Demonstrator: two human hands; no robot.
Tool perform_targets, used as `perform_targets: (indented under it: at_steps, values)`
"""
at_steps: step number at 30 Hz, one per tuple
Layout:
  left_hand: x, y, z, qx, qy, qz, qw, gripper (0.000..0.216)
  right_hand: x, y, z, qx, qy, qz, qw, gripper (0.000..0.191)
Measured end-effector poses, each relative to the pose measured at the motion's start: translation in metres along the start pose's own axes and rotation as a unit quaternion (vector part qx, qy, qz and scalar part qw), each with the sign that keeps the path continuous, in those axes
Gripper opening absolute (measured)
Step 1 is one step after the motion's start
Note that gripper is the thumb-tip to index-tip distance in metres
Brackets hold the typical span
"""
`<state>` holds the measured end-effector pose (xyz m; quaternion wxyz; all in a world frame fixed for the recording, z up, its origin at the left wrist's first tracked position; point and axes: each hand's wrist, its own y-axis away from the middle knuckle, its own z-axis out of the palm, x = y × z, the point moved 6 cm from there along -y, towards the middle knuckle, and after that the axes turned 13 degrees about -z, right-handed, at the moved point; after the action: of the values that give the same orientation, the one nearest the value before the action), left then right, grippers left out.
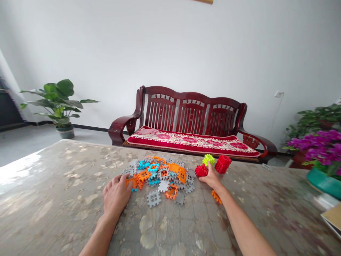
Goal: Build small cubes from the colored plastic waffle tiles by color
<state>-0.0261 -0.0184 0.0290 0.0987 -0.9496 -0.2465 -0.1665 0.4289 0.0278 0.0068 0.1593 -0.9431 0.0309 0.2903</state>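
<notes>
A heap of square interlocking plastic tiles (pixel 163 185), grey, orange and blue, lies in the middle of the table. My left hand (pixel 115 193) rests palm down at the heap's left edge, fingers stretched out beside an orange tile (pixel 130 182). Right of the heap, my right hand (pixel 211 178) has thumb and forefinger around a small red block (pixel 201 171) built of such tiles. The forefinger tip overlaps a yellow-green block (pixel 208 159) just behind it. A larger red block (pixel 223 164) stands to the right. Beside my right wrist lies an orange tile (pixel 216 196).
The patterned table (pixel 80 213) fills the foreground. Purple flowers in a teal pot (pixel 323 181) stand at the right, near a box-like object (pixel 332 218) at the edge. Behind are a dark red wooden bench (pixel 190 110) and a potted plant (pixel 64 106).
</notes>
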Motion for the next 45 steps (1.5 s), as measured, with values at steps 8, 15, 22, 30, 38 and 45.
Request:
perform_targets:
  at_steps: [8, 15, 22, 30, 38, 45]
  values:
    - [0.0, 0.0, 0.0, 0.003, 0.001, -0.001, 1.0, 0.049, -0.004, -0.007, -0.003, -0.055, 0.058, -0.021, 0.997, 0.091]
    - [0.0, 0.0, 0.0, -0.003, 0.003, -0.004, 1.0, 0.049, -0.008, -0.003, -0.005, -0.039, 0.074, -0.043, 0.996, 0.083]
    - [-0.001, -0.001, 0.001, 0.001, 0.004, 0.004, 1.0, 0.049, -0.002, 0.013, -0.022, -0.019, 0.13, -0.047, 0.99, 0.077]
    - [-0.001, -0.001, 0.001, -0.002, -0.007, 0.004, 1.0, 0.049, 0.039, 0.036, -0.062, -0.001, 0.157, 0.08, 0.984, 0.081]
    - [-0.001, 0.0, 0.0, -0.005, -0.012, 0.002, 1.0, 0.05, 0.065, 0.041, -0.084, 0.038, 0.2, 0.171, 0.964, 0.088]
    - [-0.001, -0.001, 0.002, -0.003, -0.014, 0.004, 1.0, 0.05, 0.073, 0.033, -0.087, 0.063, 0.2, 0.182, 0.961, 0.085]
